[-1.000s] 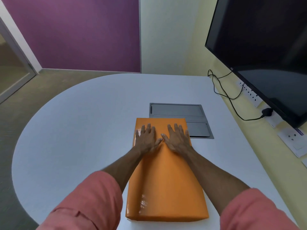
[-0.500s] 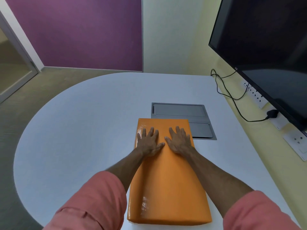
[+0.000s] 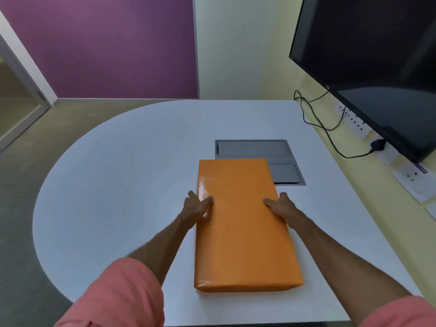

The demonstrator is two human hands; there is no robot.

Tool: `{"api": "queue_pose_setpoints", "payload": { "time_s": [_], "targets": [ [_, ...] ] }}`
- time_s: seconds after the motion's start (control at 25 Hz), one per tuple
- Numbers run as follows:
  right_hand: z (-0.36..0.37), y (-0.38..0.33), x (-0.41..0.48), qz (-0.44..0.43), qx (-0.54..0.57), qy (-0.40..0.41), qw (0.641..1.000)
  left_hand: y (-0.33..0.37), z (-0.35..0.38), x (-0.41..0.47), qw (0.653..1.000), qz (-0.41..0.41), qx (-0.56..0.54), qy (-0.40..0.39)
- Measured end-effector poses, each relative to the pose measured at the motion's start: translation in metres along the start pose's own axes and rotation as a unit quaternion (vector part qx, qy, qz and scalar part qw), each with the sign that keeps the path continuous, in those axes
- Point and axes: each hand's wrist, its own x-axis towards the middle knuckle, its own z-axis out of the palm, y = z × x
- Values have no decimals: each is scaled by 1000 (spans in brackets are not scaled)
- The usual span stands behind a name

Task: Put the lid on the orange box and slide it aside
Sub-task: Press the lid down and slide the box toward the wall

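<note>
The orange box (image 3: 243,223) lies lengthwise on the white table (image 3: 118,185), its orange lid covering the whole top. My left hand (image 3: 197,206) presses against the box's left long side, thumb resting on the lid's edge. On the opposite long side my right hand (image 3: 280,206) does the same, thumb on top and fingers down the side. The box is clamped between both hands around its far half.
A grey cable hatch (image 3: 253,148) is set flush in the table just beyond the box. A dark monitor (image 3: 377,67) hangs on the right wall, with a black cable (image 3: 330,135) and wall sockets (image 3: 354,119) beside the table's right edge.
Both hands have left the top of the lid, where they lay flat side by side, and moved apart to grip the box's left and right sides.
</note>
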Motion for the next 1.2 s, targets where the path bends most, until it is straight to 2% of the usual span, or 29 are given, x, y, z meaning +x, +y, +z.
{"api": "queue_pose_setpoints", "payload": {
  "time_s": [0.16, 0.56, 0.84, 1.2],
  "targets": [
    [5, 17, -10, 22, 71, -21, 997, -5, -1, -13, 994, -75, -66, -51],
    [-11, 13, -25, 21, 157, 20, 987, 12, 5, -25, 994, -33, -83, -57],
    [-80, 26, -29, 27, 180, 35, 983, 65, 46, -40, 993, -8, -88, -78],
    [-203, 93, -9, 37, 144, 40, 988, 122, 171, -85, 989, -35, -100, -103]
  ]
}}
